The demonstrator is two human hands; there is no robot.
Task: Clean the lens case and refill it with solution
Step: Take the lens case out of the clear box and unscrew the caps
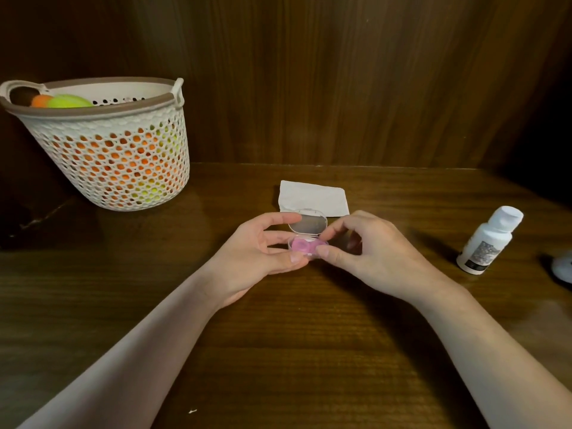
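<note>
Pink lens case (pixel 305 245) sits inside a clear box (pixel 306 235) with its lid flipped up, held above the table (pixel 309 351) at frame center. Left hand (pixel 260 258) grips the box from the left, thumb at the front edge. Right hand (pixel 365 252) pinches the box's right end, fingers curled. Folded tissue (pixel 312 198) lies just behind. White solution bottle (pixel 489 239) stands at right. Basket (pixel 105 144) holds balls, upper left.

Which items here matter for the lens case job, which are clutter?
In play: clear box with pink lens case, left hand and right hand gripping it; solution bottle; white tissue.
Clutter: basket of balls; pale object at right edge.
</note>
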